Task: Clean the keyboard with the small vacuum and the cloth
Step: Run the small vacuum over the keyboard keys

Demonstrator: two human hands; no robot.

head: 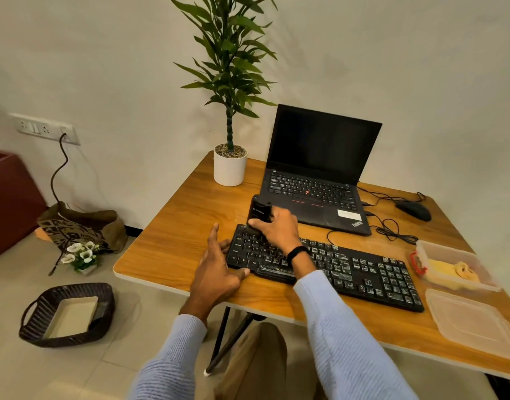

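The right hand (279, 228) wraps its fingers round the small black vacuum (259, 210) and holds its tip on the left end of the keyboard (363, 272), in the middle of the frame. The left hand (216, 274) lies flat with fingers spread, touching the keyboard's left edge on the wooden table (175, 226).

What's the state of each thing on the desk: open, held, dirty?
Keyboard: flat on table, whitish grime on middle and right keys.
Small vacuum: upright on keyboard's far-left corner, gripped by right hand.
Left hand: open, touching keyboard's left end.
Laptop: open, screen dark.
Clear container: open, lid off, lying nearer on table.
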